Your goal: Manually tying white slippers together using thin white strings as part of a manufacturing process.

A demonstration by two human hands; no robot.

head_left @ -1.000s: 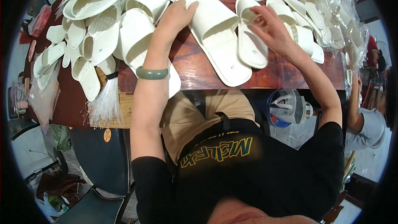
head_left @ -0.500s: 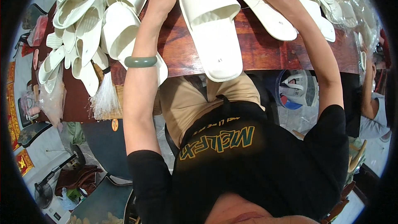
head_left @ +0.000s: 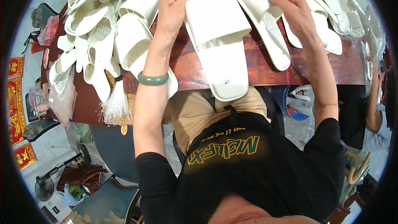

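Before me a white slipper (head_left: 215,16) lies with its heel toward me, jutting past the table's near edge. My left hand (head_left: 173,12) is closed at its upper left side, thumb pressed toward the fingers; whatever is pinched there is hidden. Loosely stretched, the fingers of my right hand (head_left: 290,10) are apart over the upper part of a second white slipper (head_left: 271,37), and I see nothing held in them. Left of my left hand sits another white slipper (head_left: 130,41), partly behind my forearm.
White slippers pile up on the left of the wooden table (head_left: 265,74). A bundle of thin white strands (head_left: 116,110) hangs at its edge. Clear plastic wrap (head_left: 352,4) covers slippers at far right. A blue bucket (head_left: 290,103) stands below; a chair (head_left: 112,149) is at lower left.
My right hand has come away from the right slipper's strap and its fingers have straightened. That slipper has turned and shifted toward me. The whole view has shifted slightly.
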